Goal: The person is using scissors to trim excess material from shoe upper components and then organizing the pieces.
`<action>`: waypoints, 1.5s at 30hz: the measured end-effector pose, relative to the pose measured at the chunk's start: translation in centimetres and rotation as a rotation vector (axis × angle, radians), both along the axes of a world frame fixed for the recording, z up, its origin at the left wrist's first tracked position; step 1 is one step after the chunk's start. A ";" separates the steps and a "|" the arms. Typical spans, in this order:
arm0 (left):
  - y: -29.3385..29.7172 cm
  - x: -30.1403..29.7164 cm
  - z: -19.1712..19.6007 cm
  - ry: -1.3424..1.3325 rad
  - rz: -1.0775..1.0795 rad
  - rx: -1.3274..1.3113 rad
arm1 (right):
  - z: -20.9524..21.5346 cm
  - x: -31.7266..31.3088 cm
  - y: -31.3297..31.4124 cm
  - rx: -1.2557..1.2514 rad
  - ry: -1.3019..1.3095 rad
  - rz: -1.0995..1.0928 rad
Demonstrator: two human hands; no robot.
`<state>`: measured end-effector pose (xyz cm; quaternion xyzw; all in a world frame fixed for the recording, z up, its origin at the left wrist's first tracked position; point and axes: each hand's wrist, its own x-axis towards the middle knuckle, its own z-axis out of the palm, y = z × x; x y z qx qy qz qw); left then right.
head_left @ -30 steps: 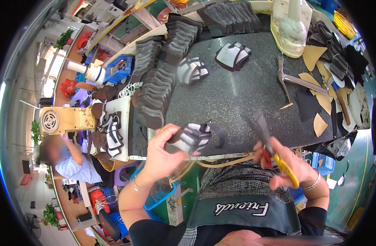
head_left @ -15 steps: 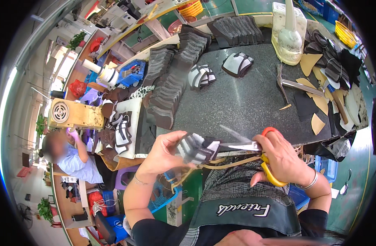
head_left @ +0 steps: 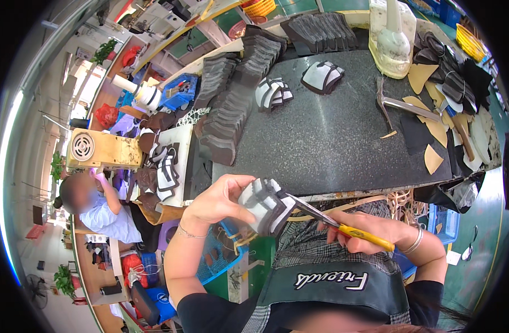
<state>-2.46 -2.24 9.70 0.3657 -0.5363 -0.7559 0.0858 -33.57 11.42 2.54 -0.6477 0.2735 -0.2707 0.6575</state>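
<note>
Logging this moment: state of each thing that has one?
left grip, holding the black-and-white stack
right grip, holding the scissors
black-and-white stack, pieces overlapping
scissors, at the stack's right edge; blade opening unclear
hammer, lying on the worktop
dark pieces, overlapping in rows
two white-topped bundles, lying apart on the worktop

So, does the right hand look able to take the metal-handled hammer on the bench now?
Probably not right away: the right hand holds yellow-handled scissors, and the hammer lies farther across the bench. Its handle looks uncovered, though.
</note>
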 end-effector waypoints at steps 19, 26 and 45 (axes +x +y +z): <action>0.3 -1.5 -0.8 0.026 0.061 0.035 | -1.8 1.7 0.6 -0.412 0.315 -0.427; -7.7 -2.9 -1.2 0.108 0.226 -0.298 | 2.2 -5.2 2.1 -0.401 0.488 -0.493; -23.7 -11.0 -5.1 -0.588 -0.269 -0.952 | 0.4 -24.4 -2.5 -0.605 1.651 -1.448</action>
